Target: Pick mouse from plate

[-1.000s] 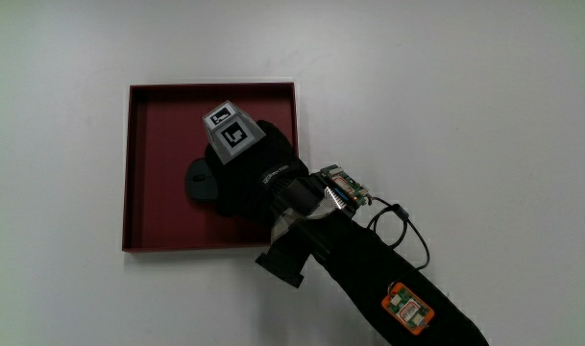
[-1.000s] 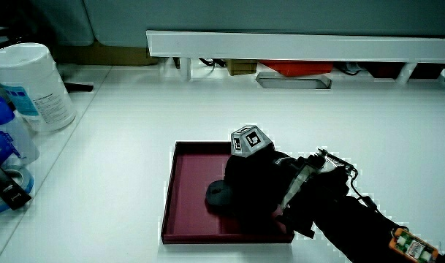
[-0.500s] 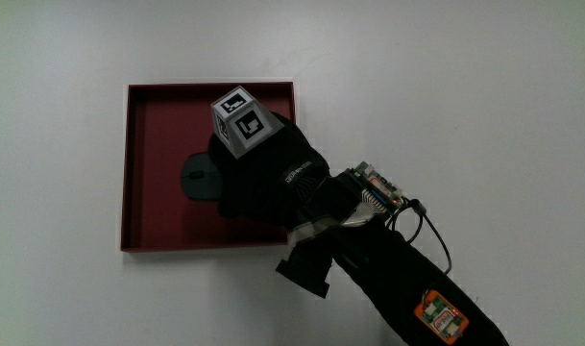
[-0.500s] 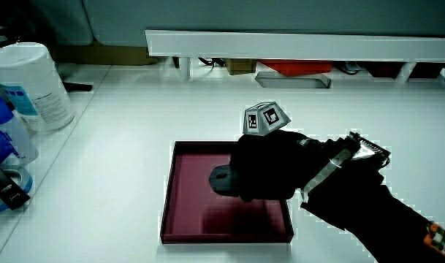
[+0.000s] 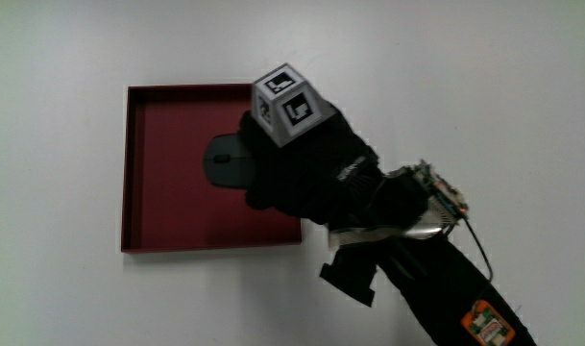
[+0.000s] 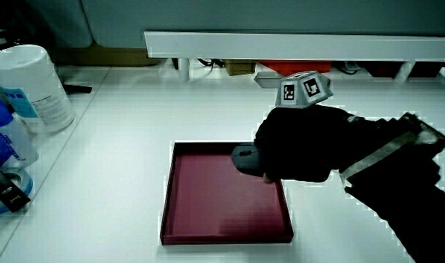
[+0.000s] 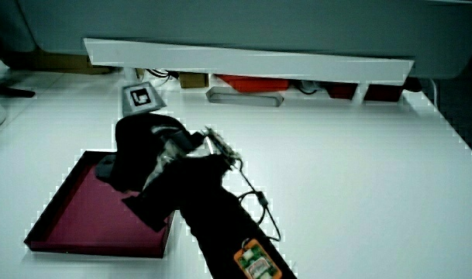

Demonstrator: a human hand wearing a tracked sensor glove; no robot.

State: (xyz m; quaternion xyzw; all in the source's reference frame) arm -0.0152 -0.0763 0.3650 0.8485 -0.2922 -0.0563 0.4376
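Mouse held in the gloved hand above the red plate

The hand (image 5: 306,168) has its fingers (image 6: 269,157) clamped on the dark mouse (image 5: 230,161). In a side view the mouse (image 6: 244,157) is clear of the plate's floor, hanging over the part of the plate lying farther from the person. The plate (image 5: 167,221) is a square, dark red tray with a low rim, sitting flat on the white worktop (image 5: 484,86); nothing else lies in it. The patterned cube (image 5: 290,104) on the back of the hand is tilted, showing two marked faces in the main view. The black-sleeved forearm (image 5: 436,288) runs from the hand toward the person, crossing the plate's corner, with a small circuit board (image 5: 441,192) at the wrist and an orange tag (image 5: 486,322) lower on the sleeve. In a side view a white tub (image 6: 32,84) and a blue-capped bottle (image 6: 6,135) stand at the worktop's edge, well apart from the plate (image 6: 200,212)
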